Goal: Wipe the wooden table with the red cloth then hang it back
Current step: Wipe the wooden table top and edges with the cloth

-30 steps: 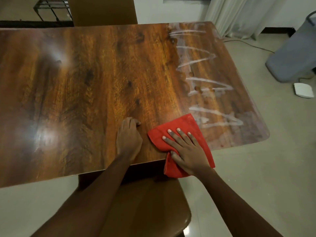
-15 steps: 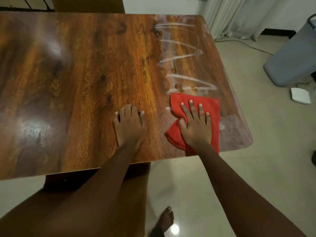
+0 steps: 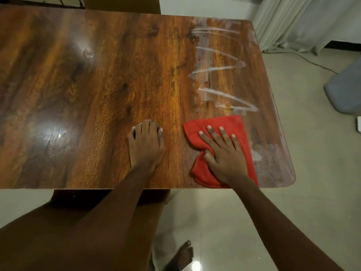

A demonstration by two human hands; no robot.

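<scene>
Nearest you, at the bottom of the frame, one bare foot stands on the pale tiled floor, and both your forearms reach up from there over the near edge of the wooden table.

Your left hand rests on bare wood just left of centre. Its fingers lie close together, bent at the knuckles, tips down on the surface, holding nothing. It looks like a brace.

Your right hand lies flat on the red cloth in the lower right part of the tabletop, fingers straight and spread, the thumb pushed against a fold. The cloth is bunched under the palm, and its near corner reaches the table edge.

You are in the wiping step, and I judge it well short of done. Beyond the cloth, whitish zigzag streaks run up the right side to the far corner, and a hazy patch sits just right of the cloth.

The next move calls for even pressure pushed away from you through those streaks — overlapping passes, not another zigzag. The left half then needs covering before any hanging up.

A pale curtain hangs at the upper right; no hook or rail for the cloth is in view.
</scene>
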